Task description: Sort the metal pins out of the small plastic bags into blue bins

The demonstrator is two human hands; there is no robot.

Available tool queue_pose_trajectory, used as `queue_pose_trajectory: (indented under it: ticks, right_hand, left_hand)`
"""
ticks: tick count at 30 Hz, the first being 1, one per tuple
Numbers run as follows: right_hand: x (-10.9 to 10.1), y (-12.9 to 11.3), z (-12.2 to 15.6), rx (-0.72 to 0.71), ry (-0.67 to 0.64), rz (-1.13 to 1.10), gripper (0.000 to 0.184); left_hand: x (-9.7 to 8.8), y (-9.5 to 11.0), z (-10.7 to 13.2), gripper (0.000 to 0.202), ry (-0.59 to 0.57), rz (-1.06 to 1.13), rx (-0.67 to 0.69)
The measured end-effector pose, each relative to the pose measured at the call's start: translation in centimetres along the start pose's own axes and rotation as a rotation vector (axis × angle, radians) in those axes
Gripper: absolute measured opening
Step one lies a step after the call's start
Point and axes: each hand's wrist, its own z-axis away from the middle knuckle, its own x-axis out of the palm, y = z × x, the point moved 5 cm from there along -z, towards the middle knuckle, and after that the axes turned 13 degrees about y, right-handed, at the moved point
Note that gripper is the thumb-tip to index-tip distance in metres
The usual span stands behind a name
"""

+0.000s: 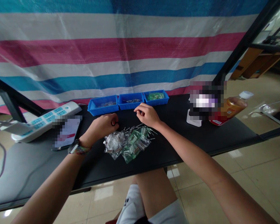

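My left hand [104, 126] rests on the black table [177, 143] with its fingers curled into a loose fist; whatever is inside is too small to name. My right hand [147, 114] hovers just behind a heap of small parts, fingers bent in a pinch near the middle blue bin [131, 101]. The heap [127, 141] lies between my wrists: clear little bags, green pieces and thin metal pins. Three blue bins stand in a row at the back; the left bin [103, 105] looks nearly bare, the right bin [156, 97] holds green pieces.
A white power strip [45, 120] and a blurred card [66, 132] lie at the left. A blurred object on a white stand [200, 105] and a tipped bottle of amber liquid [233, 109] sit at the right. A striped tarp hangs behind the table.
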Motion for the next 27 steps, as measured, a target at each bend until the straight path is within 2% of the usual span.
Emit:
queue_pose_trajectory:
  ticks: [7,13,17,27]
  right_hand:
    - [0.0,-0.4,0.0,-0.014,-0.022,0.011,0.019]
    - [-0.1,-0.8,0.0,-0.001,-0.061,0.04,0.019]
    - [0.0,-0.9,0.0,0.008,-0.086,0.055,0.019]
    - [0.1,-1.0,0.0,-0.02,-0.067,0.04,0.019]
  left_hand:
    - [0.4,0.3,-0.5,0.029,0.018,0.156,0.071]
    - [0.3,1.1,-0.4,0.025,0.05,0.307,0.093]
    - [0.1,0.8,-0.3,0.026,0.105,0.231,0.077]
    - [0.7,0.3,-0.6,0.03,0.039,0.218,0.063]
